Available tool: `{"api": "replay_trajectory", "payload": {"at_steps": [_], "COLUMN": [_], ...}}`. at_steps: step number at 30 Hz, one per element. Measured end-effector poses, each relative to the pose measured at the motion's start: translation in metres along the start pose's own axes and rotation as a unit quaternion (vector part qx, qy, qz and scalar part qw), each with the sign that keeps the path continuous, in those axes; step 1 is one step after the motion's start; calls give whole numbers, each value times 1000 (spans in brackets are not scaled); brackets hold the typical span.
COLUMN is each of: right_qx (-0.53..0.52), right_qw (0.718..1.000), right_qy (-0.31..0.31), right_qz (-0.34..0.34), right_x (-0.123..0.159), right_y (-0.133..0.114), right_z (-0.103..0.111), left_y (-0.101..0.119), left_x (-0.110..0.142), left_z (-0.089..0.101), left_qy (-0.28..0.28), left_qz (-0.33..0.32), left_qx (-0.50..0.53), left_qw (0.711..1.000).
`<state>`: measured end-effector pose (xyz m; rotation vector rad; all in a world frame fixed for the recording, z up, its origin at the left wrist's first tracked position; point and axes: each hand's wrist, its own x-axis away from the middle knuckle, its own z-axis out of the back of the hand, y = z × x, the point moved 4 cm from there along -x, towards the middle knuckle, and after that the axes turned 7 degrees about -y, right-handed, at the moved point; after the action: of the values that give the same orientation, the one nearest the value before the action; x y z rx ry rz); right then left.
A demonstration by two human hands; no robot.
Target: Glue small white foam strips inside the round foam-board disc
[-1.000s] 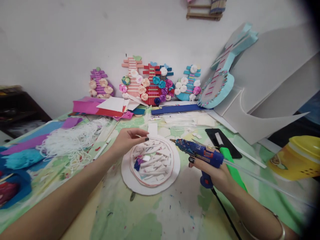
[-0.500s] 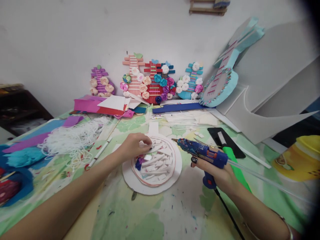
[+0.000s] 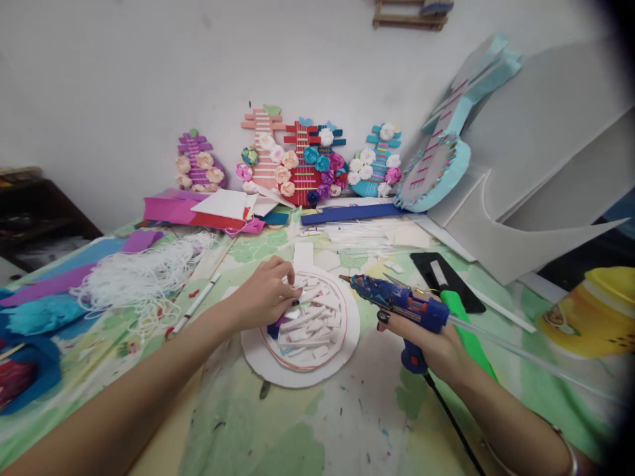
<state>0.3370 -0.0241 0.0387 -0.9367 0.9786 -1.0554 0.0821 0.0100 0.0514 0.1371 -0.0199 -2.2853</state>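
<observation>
A round white board with a short neck lies flat on the table, a reddish ring drawn or laid around its middle. Inside the ring is a heap of small white foam strips, with a few purple and blue bits at its left. My left hand reaches over the heap's upper left, fingers bent down and drawn together; what they pinch, if anything, is hidden. In my right hand is a blue glue gun, its nozzle pointing left just beyond the board's right edge and a clear glue stick trailing from its back.
White string lies tangled on the left beside a marker. A green-handled cutter and a black phone-like slab are behind my right hand. A yellow tub stands at right. Decorated paper instruments lean along the wall.
My left hand has turned slightly, and its fingers have dipped lower over the foam strips, covering more of the purple bits. The right hand and glue gun have hardly moved.
</observation>
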Motion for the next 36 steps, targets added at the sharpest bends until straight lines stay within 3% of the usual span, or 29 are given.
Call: {"api": "replay_trajectory", "payload": {"at_steps": [4, 8, 15, 20, 23, 26, 29, 31, 34, 36], "right_qx": [11, 22, -2, -31, -65, -100, -150, -171, -185, -192], "right_qw": [1000, 999, 1000, 999, 997, 991, 979, 968, 954, 948], "right_qy": [-16, -29, 11, -5, 27, 71, 133, 180, 231, 251], "right_qz": [7, 17, 25, 41, 39, 43, 39, 39, 34, 30], "right_x": [-3, -4, -5, -8, -10, -15, -19, -21, -21, -20], "right_y": [-3, -7, -4, -11, -15, -14, -8, -5, -3, -3], "right_z": [-1, -2, 0, 3, 11, 23, 37, 45, 52, 54], "left_y": [1, -3, -7, -8, -11, -17, -22, -20, -3, 8], "left_x": [4, 6, 7, 7, 6, 2, -13, -34, -81, -115], "left_z": [1, -2, -6, -6, -7, -5, 5, 11, 9, 0], "left_qy": [-41, -41, -17, -9, -4, 50, 138, 160, 86, 30], "left_qz": [31, 57, 65, 76, 64, 47, 53, 36, -32, -44], "left_qx": [-5, 7, 16, 32, 58, 88, 113, 137, 162, 116], "left_qw": [999, 998, 998, 997, 996, 994, 983, 977, 983, 992]}}
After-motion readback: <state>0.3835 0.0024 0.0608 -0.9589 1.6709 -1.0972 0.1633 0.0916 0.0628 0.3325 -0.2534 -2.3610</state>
